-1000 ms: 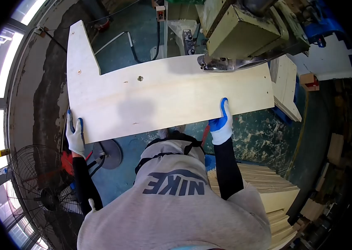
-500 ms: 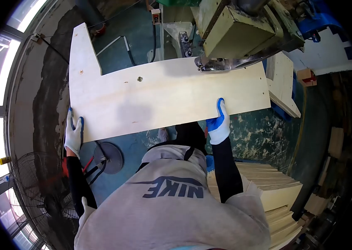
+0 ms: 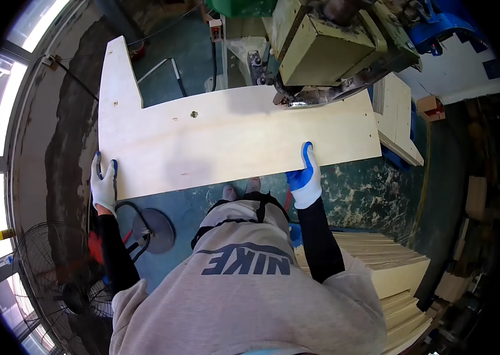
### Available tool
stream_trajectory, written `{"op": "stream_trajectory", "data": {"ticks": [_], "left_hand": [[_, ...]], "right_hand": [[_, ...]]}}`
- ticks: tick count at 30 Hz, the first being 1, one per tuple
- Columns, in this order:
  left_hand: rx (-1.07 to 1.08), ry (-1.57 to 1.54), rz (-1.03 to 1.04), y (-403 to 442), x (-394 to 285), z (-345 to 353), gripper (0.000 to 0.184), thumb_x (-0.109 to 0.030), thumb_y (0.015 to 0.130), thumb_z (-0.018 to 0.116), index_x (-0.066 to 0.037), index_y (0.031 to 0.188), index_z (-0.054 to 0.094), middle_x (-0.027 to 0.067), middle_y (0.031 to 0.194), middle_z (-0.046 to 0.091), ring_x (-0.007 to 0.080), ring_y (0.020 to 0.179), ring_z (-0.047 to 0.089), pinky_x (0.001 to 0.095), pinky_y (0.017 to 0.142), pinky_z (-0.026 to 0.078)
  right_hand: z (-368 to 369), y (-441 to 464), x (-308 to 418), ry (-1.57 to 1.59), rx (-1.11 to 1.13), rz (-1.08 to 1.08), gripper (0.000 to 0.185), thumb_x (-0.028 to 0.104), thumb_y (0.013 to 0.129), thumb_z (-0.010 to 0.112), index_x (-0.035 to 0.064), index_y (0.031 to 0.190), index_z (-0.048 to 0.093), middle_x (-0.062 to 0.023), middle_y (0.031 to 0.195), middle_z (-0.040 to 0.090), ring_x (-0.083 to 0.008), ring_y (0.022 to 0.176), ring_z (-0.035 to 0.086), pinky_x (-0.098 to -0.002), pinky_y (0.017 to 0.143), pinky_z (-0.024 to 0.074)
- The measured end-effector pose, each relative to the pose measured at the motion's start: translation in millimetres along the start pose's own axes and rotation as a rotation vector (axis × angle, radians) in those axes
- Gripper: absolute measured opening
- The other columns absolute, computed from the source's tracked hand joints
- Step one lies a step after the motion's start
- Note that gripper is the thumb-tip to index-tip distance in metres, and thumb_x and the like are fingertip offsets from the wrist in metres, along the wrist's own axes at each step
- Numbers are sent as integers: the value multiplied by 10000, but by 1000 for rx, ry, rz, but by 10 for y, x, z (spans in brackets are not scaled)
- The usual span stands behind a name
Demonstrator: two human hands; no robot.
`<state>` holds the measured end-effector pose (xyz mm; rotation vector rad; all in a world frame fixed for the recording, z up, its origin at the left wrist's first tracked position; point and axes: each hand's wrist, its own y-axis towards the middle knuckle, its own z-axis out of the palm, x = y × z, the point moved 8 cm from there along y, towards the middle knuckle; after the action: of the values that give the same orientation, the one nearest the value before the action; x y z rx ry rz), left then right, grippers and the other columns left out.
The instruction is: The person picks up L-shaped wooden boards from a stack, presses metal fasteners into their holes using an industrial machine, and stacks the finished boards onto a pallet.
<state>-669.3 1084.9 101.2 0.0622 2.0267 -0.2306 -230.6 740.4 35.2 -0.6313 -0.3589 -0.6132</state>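
A large pale plywood panel [image 3: 232, 139] with an upright arm at its left end lies level in front of me, its far edge under the head of a green machine [image 3: 327, 56]. My left hand [image 3: 105, 183], in a white and blue glove, grips the panel's near left corner, thumb on top. On the near edge, right of the middle, my right hand [image 3: 305, 177] holds the panel with the thumb on top and the fingers hidden below. A small dark knot [image 3: 194, 114] shows on the panel's face.
Stacked plywood pieces [image 3: 395, 275] stand to my right, with more cut panels [image 3: 397, 118] beyond the panel's right end. A wire fan [image 3: 75, 296] and a round metal base [image 3: 154, 231] are at the left. A red-brown box [image 3: 430, 108] sits at the far right.
The panel and both my hands have shifted slightly left in view, and the machine also appears further left. My grip is the same.
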Motion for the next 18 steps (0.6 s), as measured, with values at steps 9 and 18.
{"op": "stream_trajectory", "data": {"ticks": [9, 18], "left_hand": [[-83, -91, 150, -120, 263, -46, 625, -145, 964, 684, 26, 1498, 409, 63, 1414, 540, 17, 772, 509, 177, 629, 424], [-270, 49, 26, -597, 720, -1269, 476, -200, 976, 681, 48, 1364, 561, -1, 1080, 668, 40, 831, 557, 192, 693, 447]], "right_hand": [[-358, 220, 1446, -214, -23, -405, 546, 440, 1037, 533, 100, 1457, 453, -70, 1358, 594, -226, 1226, 600, -385, 1002, 528], [-251, -68, 493, -123, 41, -127, 476, 322, 1045, 534, 66, 1440, 460, -90, 1371, 581, -221, 1252, 583, -385, 1035, 508]]}}
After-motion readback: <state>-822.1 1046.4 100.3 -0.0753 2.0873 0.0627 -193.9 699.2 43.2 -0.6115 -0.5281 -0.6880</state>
